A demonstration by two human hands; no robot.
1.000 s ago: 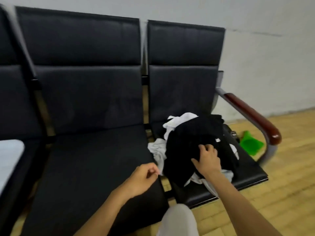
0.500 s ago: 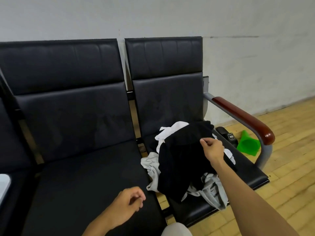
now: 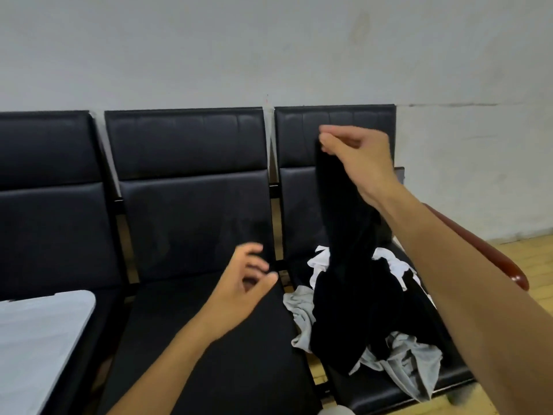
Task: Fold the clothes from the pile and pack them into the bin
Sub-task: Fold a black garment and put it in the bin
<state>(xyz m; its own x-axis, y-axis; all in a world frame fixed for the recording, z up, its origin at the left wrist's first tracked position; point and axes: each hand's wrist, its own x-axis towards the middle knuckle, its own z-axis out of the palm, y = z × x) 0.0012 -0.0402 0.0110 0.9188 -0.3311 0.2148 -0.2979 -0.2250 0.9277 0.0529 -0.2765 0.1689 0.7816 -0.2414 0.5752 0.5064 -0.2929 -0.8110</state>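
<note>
- Black garment (image 3: 344, 235): hanging, long axis near vertical, top end at our right hand (image 3: 356, 158), lower end bunched on the pile (image 3: 368, 324).
- Right hand is up in front of the right seat's backrest (image 3: 335, 136), pinching the garment's top edge between thumb and fingertips.
- Garment's lower part spreads wide over the pile; top part is pulled into a narrow strip.
- Pile sits on the right seat: white and grey pieces under and around the black one, grey fabric drooping over the front edge.
- Left hand (image 3: 248, 280) hovers above the middle seat (image 3: 194, 339), fingers loosely spread, holding nothing, near the pile but apart from it.
- Armrest (image 3: 490, 256) is behind our right forearm.
- White flat surface (image 3: 39, 339) lies on the left seat; we can't tell what it is.
</note>
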